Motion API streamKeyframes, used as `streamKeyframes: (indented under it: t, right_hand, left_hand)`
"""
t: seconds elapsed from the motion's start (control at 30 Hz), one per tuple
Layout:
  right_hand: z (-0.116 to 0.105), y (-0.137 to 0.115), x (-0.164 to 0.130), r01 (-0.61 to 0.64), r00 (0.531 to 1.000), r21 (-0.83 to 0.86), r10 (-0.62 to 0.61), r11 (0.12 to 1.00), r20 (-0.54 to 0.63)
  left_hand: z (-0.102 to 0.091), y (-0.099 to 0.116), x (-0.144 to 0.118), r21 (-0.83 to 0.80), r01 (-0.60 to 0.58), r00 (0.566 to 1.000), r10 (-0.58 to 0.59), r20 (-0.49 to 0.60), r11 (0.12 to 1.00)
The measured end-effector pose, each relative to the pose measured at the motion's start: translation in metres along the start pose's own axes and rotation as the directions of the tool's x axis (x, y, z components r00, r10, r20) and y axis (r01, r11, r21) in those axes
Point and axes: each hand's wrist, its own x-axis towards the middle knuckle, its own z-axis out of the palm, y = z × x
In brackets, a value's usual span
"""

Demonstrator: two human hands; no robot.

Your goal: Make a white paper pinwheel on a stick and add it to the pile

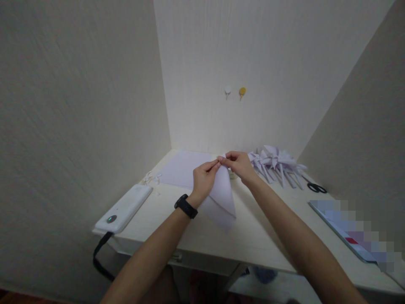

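Note:
Between my two hands a sheet of white paper (222,190) hangs above the table, curled over at its top, with its lower corner slanting toward me. My left hand (204,179) pinches the top edge between thumb and fingers; a black watch (186,206) is on that wrist. Right beside it, my right hand (238,164) grips the same edge, fingertips almost touching the left ones. Behind the left hand, more white paper (177,169) lies flat. Part of a roll of tape (233,175) shows behind the held sheet, mostly hidden.
Folded paper pinwheel-like shapes on rolled stems (275,162) are heaped at the back right, near black-handled scissors (316,188). A white power bank (125,209) with a black cable lies left, by paper scraps (152,178). A partly blurred flat device (341,232) is at right. Walls enclose the table (253,236).

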Motion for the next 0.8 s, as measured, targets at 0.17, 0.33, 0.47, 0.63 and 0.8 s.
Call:
streamKeyframes:
  t: [0.17, 0.33, 0.47, 0.63, 0.8]
  right_hand:
    - [0.014, 0.004, 0.009, 0.105, 0.986, 0.018, -0.102, 0.994, -0.133]
    - [0.022, 0.008, 0.006, 0.156, 0.939, -0.056, -0.166, 0.986, -0.3]
    - [0.022, 0.011, 0.0, 0.159, 0.932, -0.074, -0.174, 0.985, -0.319]
    - [0.023, 0.012, -0.004, 0.169, 0.927, -0.05, -0.176, 0.984, -0.33]
    - [0.023, 0.008, -0.008, 0.182, 0.948, 0.063, -0.158, 0.981, -0.277]
  left_hand:
    - [-0.002, 0.004, 0.002, 0.05, -0.035, 0.999, 0.036, -0.023, 0.998]
    - [-0.003, 0.005, 0.0, 0.087, -0.041, 0.999, 0.038, 0.031, 0.995]
    - [-0.003, 0.004, -0.002, 0.098, -0.048, 0.995, 0.039, 0.09, 0.994]
    - [-0.002, 0.003, -0.003, 0.066, -0.032, 0.999, 0.029, 0.046, 0.997]
    - [-0.002, 0.003, -0.004, 0.022, -0.067, 0.998, 0.067, 0.01, 0.998]
